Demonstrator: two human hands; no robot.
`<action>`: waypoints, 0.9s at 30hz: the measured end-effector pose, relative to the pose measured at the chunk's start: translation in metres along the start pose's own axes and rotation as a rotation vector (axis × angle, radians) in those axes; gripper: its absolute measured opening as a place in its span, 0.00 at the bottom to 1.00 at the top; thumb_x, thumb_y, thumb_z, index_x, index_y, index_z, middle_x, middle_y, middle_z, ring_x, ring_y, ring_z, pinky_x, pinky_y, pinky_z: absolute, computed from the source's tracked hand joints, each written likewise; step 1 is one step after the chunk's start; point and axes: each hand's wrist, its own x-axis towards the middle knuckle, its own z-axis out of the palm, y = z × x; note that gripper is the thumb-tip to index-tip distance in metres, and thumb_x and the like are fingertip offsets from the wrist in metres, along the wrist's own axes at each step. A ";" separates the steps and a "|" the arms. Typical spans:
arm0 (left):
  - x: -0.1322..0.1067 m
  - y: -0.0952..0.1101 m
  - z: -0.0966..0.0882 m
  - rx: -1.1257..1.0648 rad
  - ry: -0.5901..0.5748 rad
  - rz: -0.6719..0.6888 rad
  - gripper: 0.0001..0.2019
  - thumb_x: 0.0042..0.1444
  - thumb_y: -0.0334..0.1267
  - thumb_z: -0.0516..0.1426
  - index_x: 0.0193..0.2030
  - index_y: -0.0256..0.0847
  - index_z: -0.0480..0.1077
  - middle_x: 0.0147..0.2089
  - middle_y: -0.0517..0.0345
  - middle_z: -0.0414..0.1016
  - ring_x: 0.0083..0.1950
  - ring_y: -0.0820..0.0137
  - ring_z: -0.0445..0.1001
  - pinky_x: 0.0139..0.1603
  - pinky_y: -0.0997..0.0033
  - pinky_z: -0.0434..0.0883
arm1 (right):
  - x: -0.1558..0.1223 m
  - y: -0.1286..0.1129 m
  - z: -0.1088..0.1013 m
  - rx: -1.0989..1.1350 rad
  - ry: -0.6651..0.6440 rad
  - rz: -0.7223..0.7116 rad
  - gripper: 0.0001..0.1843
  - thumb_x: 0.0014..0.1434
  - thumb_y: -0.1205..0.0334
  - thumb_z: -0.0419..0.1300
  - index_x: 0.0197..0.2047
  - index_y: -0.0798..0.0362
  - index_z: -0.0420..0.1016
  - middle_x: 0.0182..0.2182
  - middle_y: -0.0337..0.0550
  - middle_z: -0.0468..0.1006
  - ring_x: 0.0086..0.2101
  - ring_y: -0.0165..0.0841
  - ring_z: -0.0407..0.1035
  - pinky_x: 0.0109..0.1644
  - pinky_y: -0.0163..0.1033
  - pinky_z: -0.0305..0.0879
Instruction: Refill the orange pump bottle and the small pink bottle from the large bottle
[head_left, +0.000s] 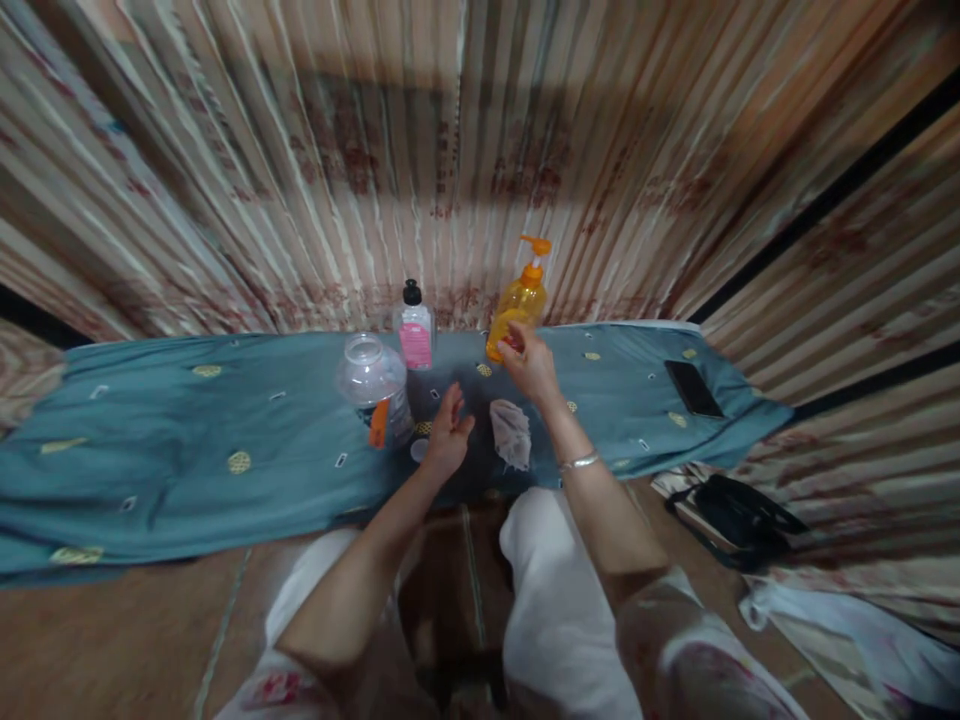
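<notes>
The right hand was at the lower body of the orange pump bottle, by the far edge of the teal-covered surface, its fingers curled in front of the plastic; whether they truly gripped it could not be told, since the hand hid the contact. The bottle leaned right at the top, which suggested it was being steadied low, where the body was widest, leaving the pump free. The left hand was empty and loosely open, near the middle of the near edge, probably kept low as a ready support. Just beside it lay a small round disc. Farther left, the clear jar stood upright with its mouth uncovered, and the pink-labelled bottle stood behind it toward the far edge, likely set back to leave working room. A crumpled pale cloth lay near the near edge, between the forearms, within easy reach. The phone lay well apart, toward the right edge, presumably out of the way.
</notes>
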 end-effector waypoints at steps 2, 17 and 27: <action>-0.014 -0.001 -0.010 0.086 -0.064 0.031 0.34 0.59 0.26 0.59 0.73 0.46 0.67 0.70 0.44 0.75 0.69 0.56 0.77 0.73 0.43 0.68 | -0.005 -0.006 0.012 0.037 -0.020 0.034 0.22 0.67 0.57 0.61 0.61 0.54 0.77 0.53 0.55 0.87 0.52 0.46 0.81 0.61 0.51 0.75; -0.068 -0.012 -0.028 0.842 -0.526 0.357 0.33 0.62 0.30 0.58 0.74 0.32 0.63 0.80 0.27 0.58 0.83 0.45 0.52 0.78 0.31 0.56 | -0.038 0.013 0.010 -0.209 -0.259 0.157 0.13 0.66 0.62 0.63 0.51 0.51 0.83 0.47 0.49 0.89 0.47 0.44 0.82 0.55 0.47 0.75; -0.070 -0.020 -0.021 1.133 -0.585 0.405 0.35 0.64 0.31 0.55 0.77 0.24 0.56 0.81 0.23 0.51 0.84 0.46 0.48 0.80 0.37 0.51 | -0.034 -0.001 0.020 -0.279 -0.371 0.073 0.14 0.67 0.65 0.62 0.54 0.54 0.83 0.49 0.52 0.88 0.49 0.42 0.80 0.56 0.42 0.71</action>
